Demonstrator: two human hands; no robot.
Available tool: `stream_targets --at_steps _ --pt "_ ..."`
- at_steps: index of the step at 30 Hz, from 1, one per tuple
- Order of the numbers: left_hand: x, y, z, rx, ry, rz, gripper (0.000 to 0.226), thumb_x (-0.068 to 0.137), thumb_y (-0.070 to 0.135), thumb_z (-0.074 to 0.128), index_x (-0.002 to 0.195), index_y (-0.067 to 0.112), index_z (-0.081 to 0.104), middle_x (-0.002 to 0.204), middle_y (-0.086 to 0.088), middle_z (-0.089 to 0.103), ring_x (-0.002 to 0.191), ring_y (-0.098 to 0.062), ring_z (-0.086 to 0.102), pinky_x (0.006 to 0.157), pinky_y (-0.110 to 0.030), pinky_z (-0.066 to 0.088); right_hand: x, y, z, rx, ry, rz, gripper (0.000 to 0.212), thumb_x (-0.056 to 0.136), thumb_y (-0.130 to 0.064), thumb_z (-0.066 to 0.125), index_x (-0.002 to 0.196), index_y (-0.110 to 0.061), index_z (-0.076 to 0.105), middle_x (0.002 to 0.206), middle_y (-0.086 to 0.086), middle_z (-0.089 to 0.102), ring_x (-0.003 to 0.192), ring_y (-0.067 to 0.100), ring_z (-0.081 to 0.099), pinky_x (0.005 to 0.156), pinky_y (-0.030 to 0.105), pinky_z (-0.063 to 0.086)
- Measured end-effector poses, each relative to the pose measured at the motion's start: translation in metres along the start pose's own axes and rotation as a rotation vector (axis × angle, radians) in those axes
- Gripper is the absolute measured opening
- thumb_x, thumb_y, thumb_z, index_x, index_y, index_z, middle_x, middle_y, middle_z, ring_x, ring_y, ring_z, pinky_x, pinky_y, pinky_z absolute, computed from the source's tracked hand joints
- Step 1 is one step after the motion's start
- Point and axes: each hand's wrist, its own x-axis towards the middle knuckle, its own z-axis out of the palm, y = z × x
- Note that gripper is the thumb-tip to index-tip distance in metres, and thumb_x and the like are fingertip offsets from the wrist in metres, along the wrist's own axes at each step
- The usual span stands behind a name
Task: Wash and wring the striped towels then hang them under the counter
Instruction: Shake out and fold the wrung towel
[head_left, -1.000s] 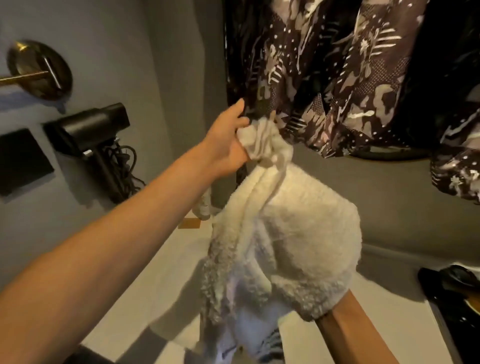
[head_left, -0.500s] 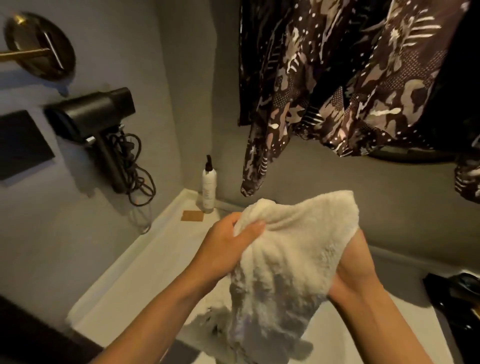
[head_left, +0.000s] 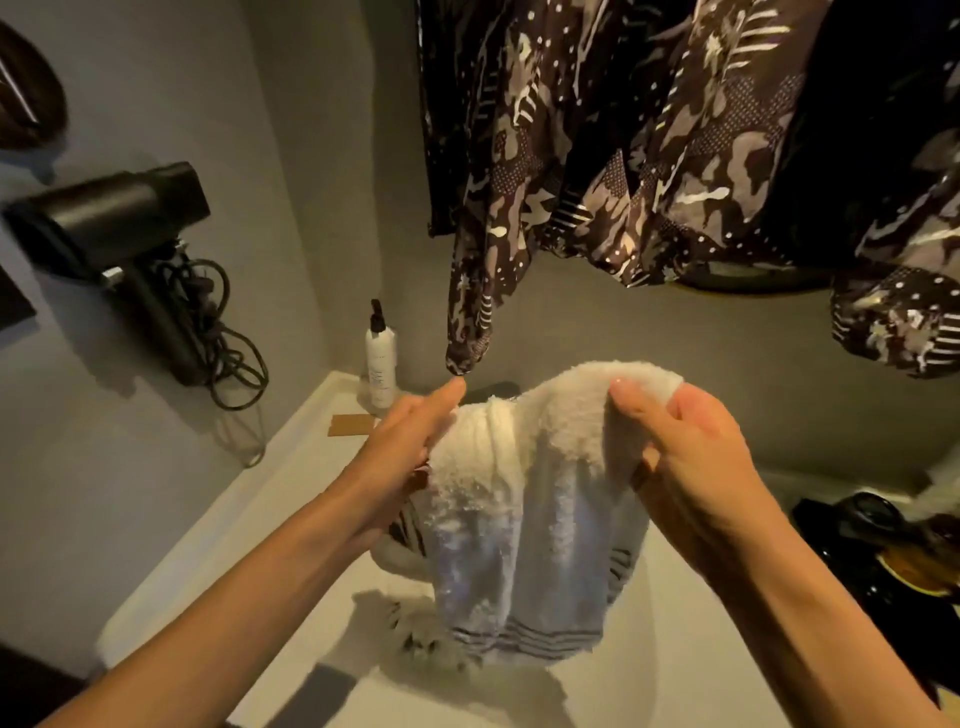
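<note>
- Terrycloth, white with dark stripes: the towel (head_left: 524, 499) hangs above the pale counter (head_left: 218, 525), looking soft, floppy and likely water-heavy.
- Left hand (head_left: 400, 467) and right hand (head_left: 691, 457) each pinch its top edge.
- Best grip: bunched upper corners.

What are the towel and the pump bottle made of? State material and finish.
Towel: looks like cotton terry, fluffy looped pile, matte cream with dark woven stripes near the hem. Pump bottle: probably plastic, smooth white body with slight sheen and a black pump; glass cannot be ruled out.
</note>
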Motion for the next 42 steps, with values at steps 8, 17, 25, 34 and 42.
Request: stream_targets --at_steps 8,17,25,34,42 --pt "0.003 -0.022 0.014 0.346 0.000 0.052 0.025 0.075 0.034 0.074 0.099 0.026 0.069 0.097 -0.011 0.075 0.081 -0.025 0.070 0.066 -0.035 0.051 0.000 -0.031 0.007 -0.490 -0.171 -0.211 0.020 0.099 -0.010 0.058 0.100 -0.007 0.078 0.097 0.006 0.080 0.093 0.014 0.073 0.090 0.035 0.056" --pt "0.006 -0.034 -0.024 0.151 0.108 0.080 0.015 0.089 0.003 0.050 0.085 0.016 0.056 0.075 -0.013 0.052 0.059 -0.019 0.050 0.052 -0.034 0.043 0.007 -0.072 -0.047 -0.758 0.077 -0.099 0.050 0.100 -0.035 0.053 0.099 0.014 0.064 0.095 0.032 0.067 0.084 0.043 0.061 0.079 0.048 0.051" --pt "0.008 0.026 -0.022 0.873 0.065 0.439 0.023 0.082 0.044 0.078 0.100 0.040 0.065 0.075 0.020 0.059 0.076 -0.011 0.059 0.062 -0.023 0.043 0.023 -0.095 -0.063 -0.464 0.151 0.176 0.034 0.103 -0.032 0.055 0.088 -0.011 0.077 0.093 0.013 0.079 0.084 0.026 0.078 0.064 0.032 0.065" --pt "0.018 0.016 -0.039 0.274 0.183 0.252 0.014 0.102 0.027 0.057 0.089 0.025 0.062 0.086 -0.001 0.064 0.069 -0.009 0.062 0.056 -0.024 0.048 0.026 -0.082 -0.071 -0.350 0.104 0.228 0.035 0.091 -0.028 0.069 0.088 0.006 0.076 0.087 0.020 0.078 0.074 0.031 0.074 0.053 0.028 0.060" --pt "0.015 0.012 -0.043 0.893 0.156 0.271 0.025 0.081 0.049 0.077 0.098 0.032 0.071 0.103 0.005 0.071 0.095 -0.016 0.064 0.075 -0.031 0.049 0.023 -0.057 -0.074 -0.175 0.047 0.243 0.031 0.087 -0.043 0.067 0.087 -0.015 0.081 0.093 0.012 0.080 0.079 0.025 0.079 0.055 0.030 0.061"
